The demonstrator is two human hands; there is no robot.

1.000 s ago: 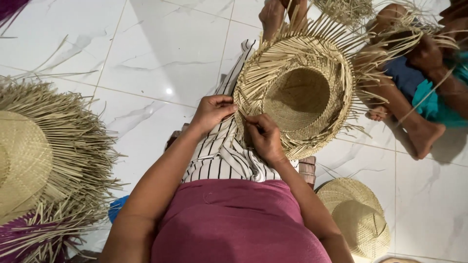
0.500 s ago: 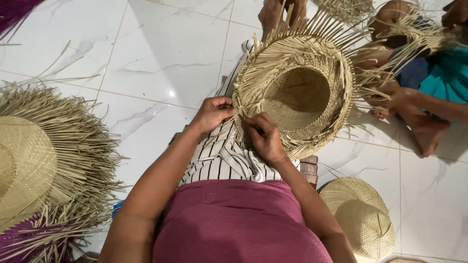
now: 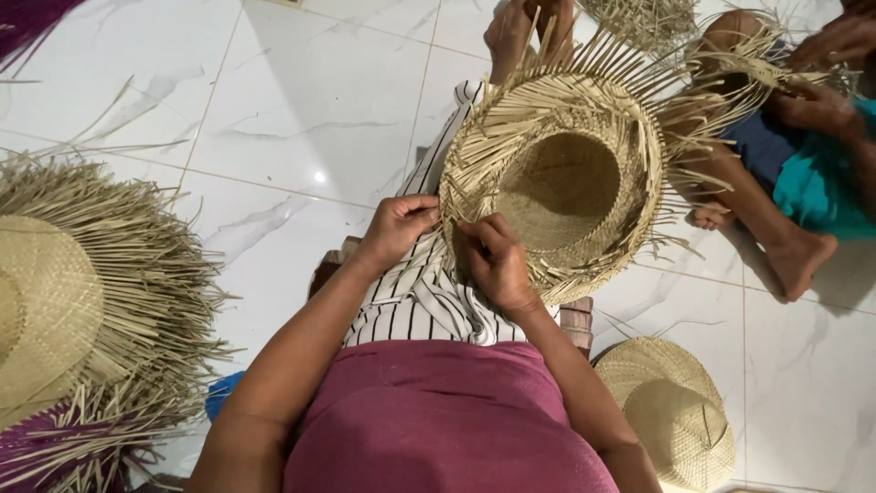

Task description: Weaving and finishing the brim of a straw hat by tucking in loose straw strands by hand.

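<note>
**Both hands work the brim of a half-woven straw hat over the lap**

The straw hat (image 3: 561, 196) lies crown-down over the person's lap, its hollow facing up, above the middle of the white tile floor (image 3: 301, 110). Its brim is unfinished: loose straw ends stick out all round, longest at the far and right side.

The left hand (image 3: 397, 228) is closed on the near-left brim edge, fingers curled and pinching strands. The right hand (image 3: 497, 260) sits just beside it on the same near edge, fingers bent in a narrow grip on the brim strands; exactly which strand it pinches I cannot tell. The two hands are close, nearly touching.

Under the hat lies a black and white striped cloth (image 3: 424, 310) across the legs, below that a pink garment (image 3: 447, 420). The person's feet (image 3: 529, 27) show past the far side of the hat.

At the left edge of the floor lies a big unfinished hat (image 3: 82, 292) with a wide fringe of loose straw; purple straw (image 3: 55, 452) lies at the near-left corner. More purple strands (image 3: 27, 18) are at the far-left corner. A finished-looking small straw hat (image 3: 671, 411) lies on the floor near the right, just beside the person's right arm.

At the far-right, another person sits on the floor, bare leg (image 3: 757, 210) stretched out, teal clothing (image 3: 821, 183), hands on another straw piece (image 3: 757, 64).
</note>
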